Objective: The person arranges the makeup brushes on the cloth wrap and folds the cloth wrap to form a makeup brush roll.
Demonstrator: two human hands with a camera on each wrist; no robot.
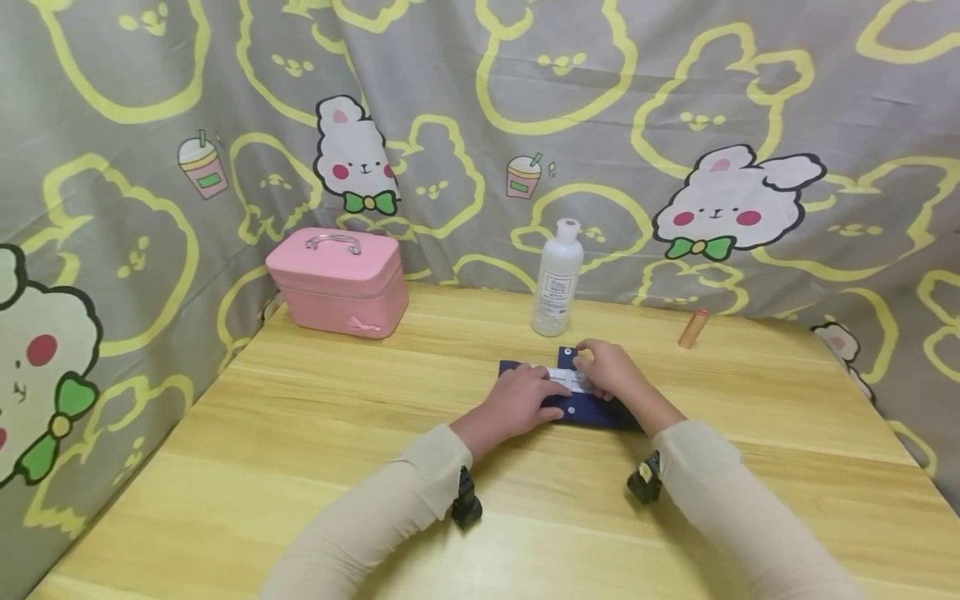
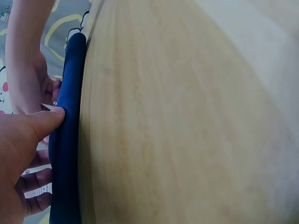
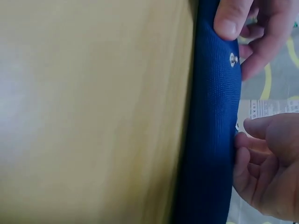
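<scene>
A dark blue textured case with metal snaps [image 1: 592,412] lies unfolded on the wooden table, with a silvery-white strip [image 1: 564,380] across its middle. My left hand [image 1: 521,402] rests on the case's left part, fingers spread over the strip. Its thumb [image 2: 52,120] presses the near edge, close to a snap [image 3: 232,59]. At the far side, my right hand [image 1: 613,368] pinches the edge of a short blue snap tab [image 1: 566,357] between thumb and bent fingers. The palms partly hide the strip and the case's right half.
Behind the case stands a white bottle [image 1: 557,283] with a printed label. A pink box [image 1: 341,287] with a metal handle sits at the back left. At the back right is a small orange-brown tube [image 1: 693,328]. A patterned curtain [image 1: 450,75] hangs behind the table [image 1: 300,433].
</scene>
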